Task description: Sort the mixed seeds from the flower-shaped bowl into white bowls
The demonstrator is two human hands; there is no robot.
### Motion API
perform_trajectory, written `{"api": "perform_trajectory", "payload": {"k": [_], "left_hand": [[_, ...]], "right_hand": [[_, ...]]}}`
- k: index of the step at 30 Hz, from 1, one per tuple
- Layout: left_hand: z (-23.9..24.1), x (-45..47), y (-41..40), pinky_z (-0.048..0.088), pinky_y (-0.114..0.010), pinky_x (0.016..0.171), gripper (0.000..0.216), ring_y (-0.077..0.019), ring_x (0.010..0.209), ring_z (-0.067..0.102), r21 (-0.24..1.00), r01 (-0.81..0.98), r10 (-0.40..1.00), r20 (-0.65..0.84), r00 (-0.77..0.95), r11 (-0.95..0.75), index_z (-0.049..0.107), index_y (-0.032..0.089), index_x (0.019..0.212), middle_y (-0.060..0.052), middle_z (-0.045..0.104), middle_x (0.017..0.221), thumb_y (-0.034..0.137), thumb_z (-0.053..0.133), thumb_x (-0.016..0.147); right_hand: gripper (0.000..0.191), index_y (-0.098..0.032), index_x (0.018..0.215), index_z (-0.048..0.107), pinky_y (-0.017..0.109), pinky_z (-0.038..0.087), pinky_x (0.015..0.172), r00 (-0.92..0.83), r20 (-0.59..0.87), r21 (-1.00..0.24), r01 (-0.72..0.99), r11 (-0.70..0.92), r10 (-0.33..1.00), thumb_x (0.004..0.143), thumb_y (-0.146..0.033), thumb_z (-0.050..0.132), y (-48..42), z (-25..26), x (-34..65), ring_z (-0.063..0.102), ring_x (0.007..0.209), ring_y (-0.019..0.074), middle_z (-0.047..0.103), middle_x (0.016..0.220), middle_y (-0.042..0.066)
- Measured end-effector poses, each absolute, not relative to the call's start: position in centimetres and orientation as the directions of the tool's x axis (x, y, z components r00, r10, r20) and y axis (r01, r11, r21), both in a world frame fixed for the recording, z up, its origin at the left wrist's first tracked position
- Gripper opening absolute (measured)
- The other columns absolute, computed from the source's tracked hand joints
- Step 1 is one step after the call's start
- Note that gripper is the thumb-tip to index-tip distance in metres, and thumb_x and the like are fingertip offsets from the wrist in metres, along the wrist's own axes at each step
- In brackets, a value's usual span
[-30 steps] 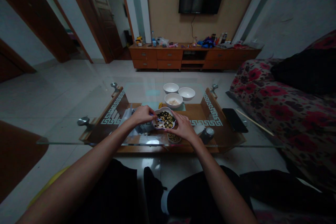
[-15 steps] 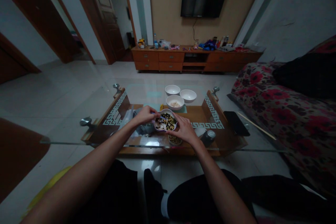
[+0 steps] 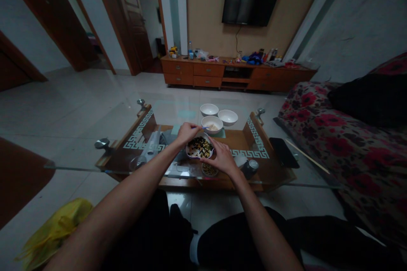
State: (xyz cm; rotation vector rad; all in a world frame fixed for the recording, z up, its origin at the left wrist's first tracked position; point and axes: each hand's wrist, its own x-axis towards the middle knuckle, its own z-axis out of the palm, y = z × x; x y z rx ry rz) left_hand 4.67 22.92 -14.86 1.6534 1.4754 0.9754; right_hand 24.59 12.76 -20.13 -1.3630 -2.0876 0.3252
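My left hand point(image 3: 188, 132) is closed on a thin bluish utensil point(image 3: 203, 127), too small to tell its exact kind. Its tip is over the near white bowl point(image 3: 203, 119), which has some pale pieces point(image 3: 212, 127) inside. My right hand point(image 3: 221, 155) grips the right rim of a pale, wavy-edged bowl point(image 3: 196, 156), thumb at the near side. Black, yellow and green beans or grains point(image 3: 201, 146) lie in that bowl, with a pale patch at its left. Just below it, a small container of similar grains point(image 3: 210, 170) shows, partly hidden by the right hand.
Two more white bowls point(image 3: 209, 109) stand behind on the glass table point(image 3: 121, 135). A dark can point(image 3: 250, 168) is right of my hand. A black phone-like slab point(image 3: 282, 152) and a thin stick point(image 3: 308, 156) lie at the right. A yellow bag point(image 3: 60, 228) is on the floor, left.
My left hand has moved up and slightly right, lifting the utensil out of the bowl of grains to the white bowl behind. My right hand keeps its grip.
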Motion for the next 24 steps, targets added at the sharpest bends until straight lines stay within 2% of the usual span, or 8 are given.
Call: {"api": "perform_trajectory", "payload": {"k": [5,7,10,13,15,19,24], "left_hand": [[-13.4,2.9,22.6,0.049,-0.033,0.075,0.03,-0.0256,0.088,0.073,0.795,0.589,0.988,0.077,0.135,-0.142,0.087,0.018,0.094,-0.009,0.082,0.091,0.041,0.071,0.085],[-12.4,1.7,22.3,0.048,-0.033,0.074,0.03,-0.0249,0.083,0.072,0.698,0.685,0.974,0.082,0.21,-0.206,0.087,0.018,0.094,-0.009,0.082,0.088,0.04,0.069,0.086],[-11.0,-0.2,21.6,0.046,-0.035,0.074,0.029,-0.0251,0.08,0.069,0.472,0.8,0.924,0.099,0.369,-0.37,0.087,0.02,0.095,-0.01,0.081,0.088,0.041,0.069,0.087],[-10.1,-1.9,20.9,0.045,-0.036,0.082,0.026,-0.0241,0.086,0.067,0.296,0.725,0.779,0.146,0.609,-0.622,0.086,0.023,0.099,-0.009,0.079,0.091,0.04,0.068,0.093],[-9.8,-2.7,20.6,0.044,-0.036,0.083,0.024,-0.023,0.087,0.065,0.216,0.657,0.69,0.164,0.705,-0.723,0.086,0.024,0.104,-0.009,0.076,0.093,0.037,0.067,0.097],[-9.7,-3.4,20.4,0.043,-0.035,0.08,0.021,-0.0221,0.088,0.061,0.123,0.602,0.615,0.153,0.774,-0.789,0.084,0.025,0.108,-0.009,0.071,0.094,0.03,0.066,0.101],[-9.4,-3.6,20.3,0.042,-0.034,0.08,0.017,-0.0216,0.088,0.059,0.069,0.562,0.566,0.126,0.815,-0.824,0.084,0.027,0.106,-0.007,0.07,0.094,0.027,0.068,0.101]], "right_hand": [[0.105,-0.028,0.167,0.04,0.057,0.043,0.118,-0.284,0.357,-0.518,0.733,0.441,0.89,0.082,-0.076,0.078,12.7,-20.0,24.5,0.056,0.144,0.0371,0.056,0.16,0.014],[0.105,-0.03,0.167,0.039,0.057,0.045,0.117,-0.285,0.36,-0.512,0.736,0.443,0.888,0.081,-0.077,0.078,12.8,-20.0,24.5,0.056,0.143,0.0376,0.057,0.159,0.013],[0.107,-0.032,0.168,0.037,0.059,0.046,0.116,-0.283,0.38,-0.498,0.74,0.452,0.881,0.081,-0.077,0.079,12.9,-20.2,24.4,0.057,0.142,0.0391,0.057,0.158,0.012],[0.108,-0.032,0.169,0.036,0.06,0.047,0.116,-0.282,0.393,-0.498,0.735,0.46,0.875,0.081,-0.078,0.078,12.9,-20.3,24.4,0.056,0.142,0.0395,0.056,0.16,0.012],[0.108,-0.031,0.169,0.036,0.06,0.046,0.117,-0.279,0.392,-0.5,0.735,0.458,0.876,0.081,-0.079,0.077,12.9,-20.4,24.4,0.056,0.143,0.0392,0.055,0.16,0.013],[0.108,-0.031,0.169,0.036,0.06,0.045,0.118,-0.272,0.39,-0.506,0.735,0.452,0.88,0.081,-0.08,0.076,12.9,-20.4,24.4,0.055,0.144,0.0387,0.055,0.16,0.013],[0.108,-0.032,0.168,0.036,0.062,0.045,0.117,-0.276,0.393,-0.509,0.729,0.458,0.877,0.08,-0.079,0.078,12.9,-20.4,24.5,0.055,0.144,0.0393,0.055,0.161,0.013]]}}
